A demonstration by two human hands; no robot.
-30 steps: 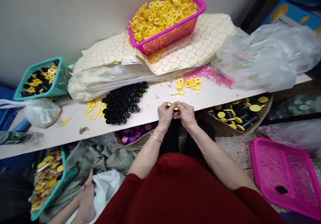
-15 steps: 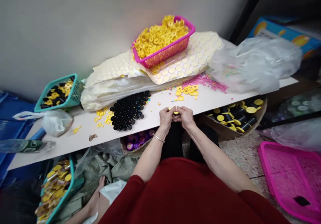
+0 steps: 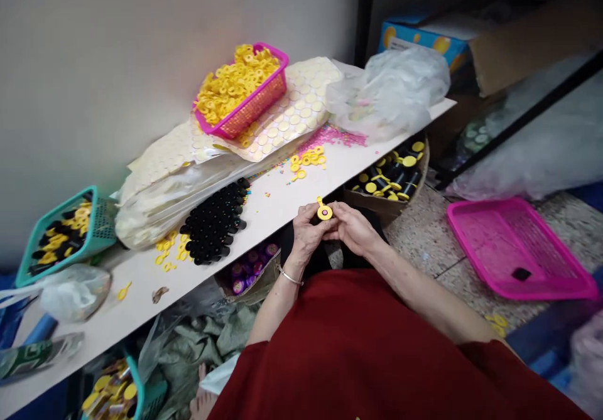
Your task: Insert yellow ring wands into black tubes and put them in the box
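Observation:
Between both hands, just off the table's front edge, is a small yellow ring-shaped cap [image 3: 324,213] with a looped tab and a pink spot in its centre. My left hand [image 3: 307,230] pinches it from the left, thumb and fingers closed. From the right, my right hand [image 3: 354,226] grips it too, with curled fingers hiding whatever lies underneath. Several loose yellow ring caps [image 3: 307,159] lie on the tabletop beyond. Black tubes [image 3: 214,222] stand packed together to the left, with more yellow caps [image 3: 183,247] beside them.
A pink basket [image 3: 254,103] heaped with yellow caps rests on sticker sheets [image 3: 301,115]. Below the edge, a carton [image 3: 377,203] holds yellow-capped black tubes. A teal basket [image 3: 101,222] and a plastic bottle [image 3: 40,354] are at left. On the floor lies a pink tray [image 3: 518,244].
The view has swung to the right. In my hands, the yellow cap has tilted so that its round face and tab now show. Both hands keep hold of it.

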